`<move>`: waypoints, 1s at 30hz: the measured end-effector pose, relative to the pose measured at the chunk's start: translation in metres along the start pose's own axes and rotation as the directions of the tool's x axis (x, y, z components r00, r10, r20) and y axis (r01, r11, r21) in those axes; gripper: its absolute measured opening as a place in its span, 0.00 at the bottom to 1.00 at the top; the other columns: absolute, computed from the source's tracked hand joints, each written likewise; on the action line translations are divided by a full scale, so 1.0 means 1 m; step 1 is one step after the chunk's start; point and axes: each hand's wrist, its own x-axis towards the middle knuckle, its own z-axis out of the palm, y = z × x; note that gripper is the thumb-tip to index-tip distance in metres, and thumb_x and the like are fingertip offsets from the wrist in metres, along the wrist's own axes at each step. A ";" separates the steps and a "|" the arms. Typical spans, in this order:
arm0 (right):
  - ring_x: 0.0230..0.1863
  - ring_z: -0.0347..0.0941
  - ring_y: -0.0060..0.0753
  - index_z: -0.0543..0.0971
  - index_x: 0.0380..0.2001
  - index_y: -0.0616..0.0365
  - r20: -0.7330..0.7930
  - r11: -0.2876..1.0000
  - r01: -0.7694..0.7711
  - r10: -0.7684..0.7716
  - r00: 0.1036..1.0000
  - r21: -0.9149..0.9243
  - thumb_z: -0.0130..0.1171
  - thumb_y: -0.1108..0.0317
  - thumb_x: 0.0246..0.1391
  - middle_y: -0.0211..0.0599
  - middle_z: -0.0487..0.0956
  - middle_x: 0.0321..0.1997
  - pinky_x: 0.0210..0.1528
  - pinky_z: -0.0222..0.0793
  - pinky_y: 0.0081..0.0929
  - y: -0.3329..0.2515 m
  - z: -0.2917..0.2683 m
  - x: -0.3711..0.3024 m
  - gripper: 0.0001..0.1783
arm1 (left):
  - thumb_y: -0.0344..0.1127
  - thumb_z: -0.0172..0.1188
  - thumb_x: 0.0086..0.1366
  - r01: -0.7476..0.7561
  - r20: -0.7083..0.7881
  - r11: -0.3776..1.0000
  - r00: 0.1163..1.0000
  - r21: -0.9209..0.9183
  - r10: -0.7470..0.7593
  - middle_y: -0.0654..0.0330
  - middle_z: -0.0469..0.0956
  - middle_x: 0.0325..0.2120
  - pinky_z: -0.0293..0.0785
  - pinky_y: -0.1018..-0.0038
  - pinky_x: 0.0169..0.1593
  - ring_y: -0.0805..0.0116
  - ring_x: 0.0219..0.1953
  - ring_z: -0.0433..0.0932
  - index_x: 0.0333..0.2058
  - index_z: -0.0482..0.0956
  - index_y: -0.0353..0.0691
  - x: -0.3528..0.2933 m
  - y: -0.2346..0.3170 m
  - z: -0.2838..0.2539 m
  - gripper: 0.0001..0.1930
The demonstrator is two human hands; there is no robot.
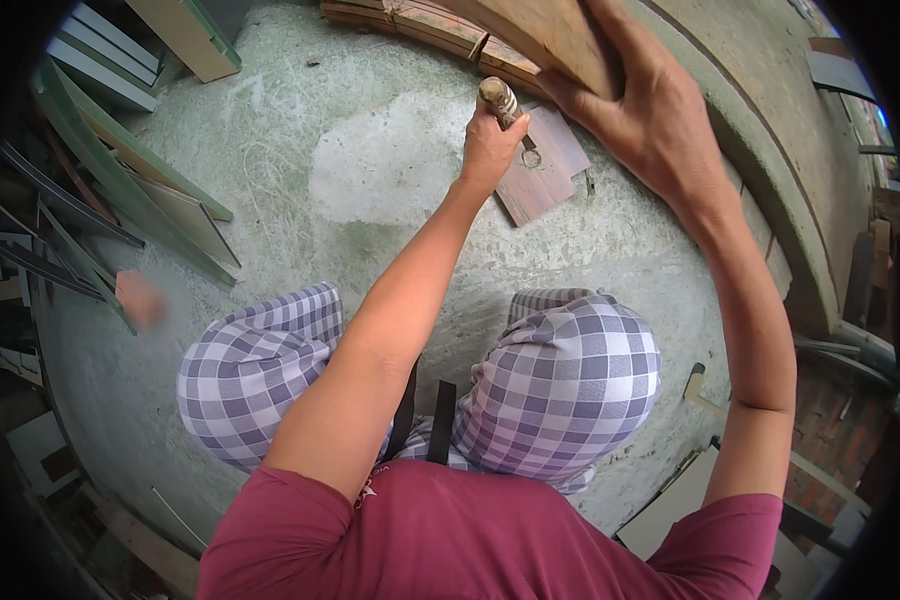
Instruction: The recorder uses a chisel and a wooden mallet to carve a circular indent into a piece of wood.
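My left hand [488,153] is closed round the worn wooden handle of a chisel-like tool [498,95], with pale bands near its top end. The tool's dark lower part points down at a small wood-grain board [538,190] on the floor, next to a round mark or cut. Whether the tip touches the board I cannot tell. Raised at the upper right, my right hand [660,125] grips a thick wooden block [560,40], its thumb on the near side. The block's far end runs out of view.
Stacked wooden strips [410,25] lie along the far side. Several panels [135,170] lean at the left. A concrete ledge [770,150] curves down the right side. Near my right elbow lie board offcuts [670,497]. My knees in checked cloth flank the bare floor [370,160].
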 end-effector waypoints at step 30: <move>0.57 0.67 0.42 0.55 0.66 0.49 0.266 0.335 -0.734 0.778 0.570 0.591 0.59 0.59 0.44 0.52 0.67 0.59 0.57 0.63 0.33 0.049 0.061 -0.184 0.45 | 0.40 0.65 0.51 -0.010 -0.157 0.942 0.985 0.335 0.066 0.47 0.71 0.37 0.69 0.58 0.44 0.46 0.39 0.73 0.40 0.65 0.34 -0.003 0.005 -0.038 0.23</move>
